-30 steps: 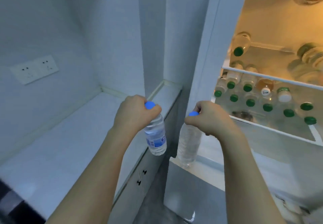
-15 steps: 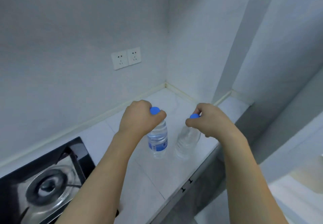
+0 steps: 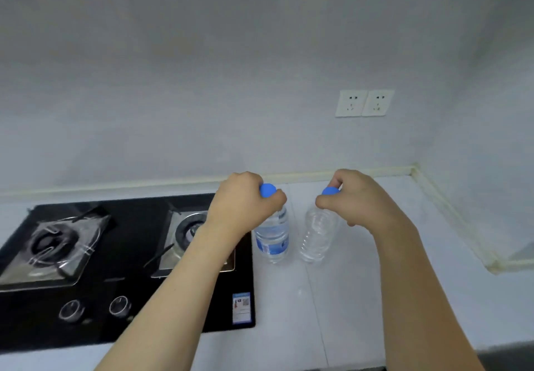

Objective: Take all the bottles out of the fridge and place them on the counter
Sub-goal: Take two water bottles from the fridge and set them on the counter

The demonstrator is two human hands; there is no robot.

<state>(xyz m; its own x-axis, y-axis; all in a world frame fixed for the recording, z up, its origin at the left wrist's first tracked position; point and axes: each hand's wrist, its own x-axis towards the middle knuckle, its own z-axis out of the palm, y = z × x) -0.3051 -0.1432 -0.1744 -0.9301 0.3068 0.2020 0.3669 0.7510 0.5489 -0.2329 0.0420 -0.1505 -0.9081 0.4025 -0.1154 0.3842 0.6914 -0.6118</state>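
White counter (image 3: 361, 298): 2 bottles (image 3: 273, 237) upright, caps up; left hand (image 3: 242, 200), right hand (image 3: 358, 194) grip pinching necks.

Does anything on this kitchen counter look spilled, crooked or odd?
Nothing is spilled. One small oddity: the unlabelled bottle gripped by the right hand has no label, unlike the labelled bottle in the left hand. It also tilts slightly. Both keep their blue caps and sit over the white counter, beside the gas hob.
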